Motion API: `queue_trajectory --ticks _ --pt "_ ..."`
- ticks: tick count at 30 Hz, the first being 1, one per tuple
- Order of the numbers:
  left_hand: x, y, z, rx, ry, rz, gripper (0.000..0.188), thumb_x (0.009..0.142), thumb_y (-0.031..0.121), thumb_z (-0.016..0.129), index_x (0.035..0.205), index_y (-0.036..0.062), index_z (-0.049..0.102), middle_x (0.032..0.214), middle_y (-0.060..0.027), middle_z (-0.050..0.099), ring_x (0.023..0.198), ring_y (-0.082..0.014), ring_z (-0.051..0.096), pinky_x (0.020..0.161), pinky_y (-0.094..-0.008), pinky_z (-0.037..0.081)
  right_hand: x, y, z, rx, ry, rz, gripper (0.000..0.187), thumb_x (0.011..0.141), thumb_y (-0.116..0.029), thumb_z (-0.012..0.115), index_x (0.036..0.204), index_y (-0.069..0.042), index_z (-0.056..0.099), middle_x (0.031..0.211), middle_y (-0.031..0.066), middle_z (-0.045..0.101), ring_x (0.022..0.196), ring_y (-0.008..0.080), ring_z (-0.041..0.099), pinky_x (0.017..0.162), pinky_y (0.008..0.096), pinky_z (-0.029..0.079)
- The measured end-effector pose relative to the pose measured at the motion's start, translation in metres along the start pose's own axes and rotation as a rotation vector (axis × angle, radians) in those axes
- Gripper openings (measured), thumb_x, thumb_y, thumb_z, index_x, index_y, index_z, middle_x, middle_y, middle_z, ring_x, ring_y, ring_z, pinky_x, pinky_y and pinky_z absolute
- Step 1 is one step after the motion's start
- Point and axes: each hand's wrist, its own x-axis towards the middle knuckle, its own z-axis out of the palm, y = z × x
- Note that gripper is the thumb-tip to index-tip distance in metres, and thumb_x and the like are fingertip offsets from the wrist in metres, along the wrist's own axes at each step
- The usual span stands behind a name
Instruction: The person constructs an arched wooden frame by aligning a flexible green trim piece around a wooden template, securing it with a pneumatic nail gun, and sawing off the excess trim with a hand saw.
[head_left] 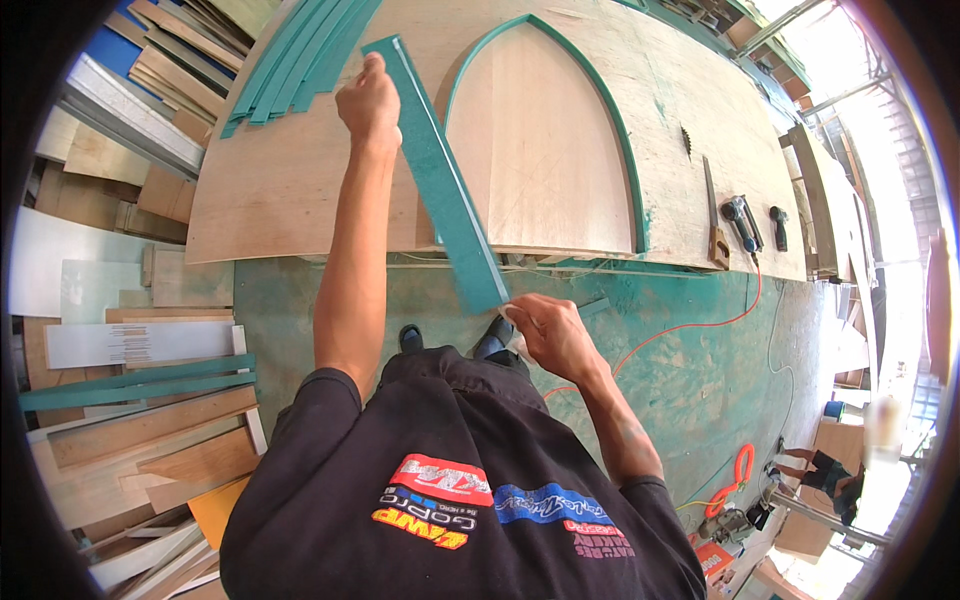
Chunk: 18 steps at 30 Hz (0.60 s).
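A long teal strip (pixel 437 170) with a pale line along one edge slants between my two hands. My left hand (pixel 370 100) is closed on its far end, thumb along the top. Close to my body, my right hand (pixel 548 332) pinches the near end, over the table's front edge. Behind the strip, an arched wooden panel (pixel 540 140) lies on the plywood tabletop (pixel 290 200), with a teal band (pixel 612 100) running along its curved rim. Several similar teal strips (pixel 305 60) are stacked at the table's far left.
On the table's right lie a handsaw (pixel 716 215), an air tool (pixel 741 222) with an orange hose (pixel 690 325), and a small dark tool (pixel 779 228). Wood boards (pixel 150 420) are piled at left. Another person (pixel 825 472) stands at the lower right, beyond a coiled hose (pixel 742 475).
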Motion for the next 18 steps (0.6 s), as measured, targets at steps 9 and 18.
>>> queue_trajectory --ticks 9,18 --pt "0.051 -0.070 -0.094 -0.164 0.237 -0.169 0.043 0.106 0.037 0.057 0.090 -0.0025 0.064 0.084 -0.0056 0.060 0.075 -0.0171 0.056 0.071 -0.0334 0.050 0.007 0.077 -0.040 0.186 0.224 0.275 0.040 0.108 -0.028 0.055 0.126 0.005 0.066 0.097 0.0100 0.071 0.092 0.0158 0.063 0.084 0.0324 0.051" --pt "0.060 -0.080 -0.301 -0.247 0.368 -0.110 0.048 0.111 0.036 0.049 0.134 -0.0041 0.058 0.129 -0.0158 0.063 0.111 -0.0282 0.065 0.098 -0.0468 0.057 0.177 0.023 0.022 0.773 0.098 -0.016 0.038 0.095 -0.007 0.059 0.130 0.007 0.062 0.124 0.0085 0.059 0.121 0.0187 0.052 0.109 0.0320 0.036"
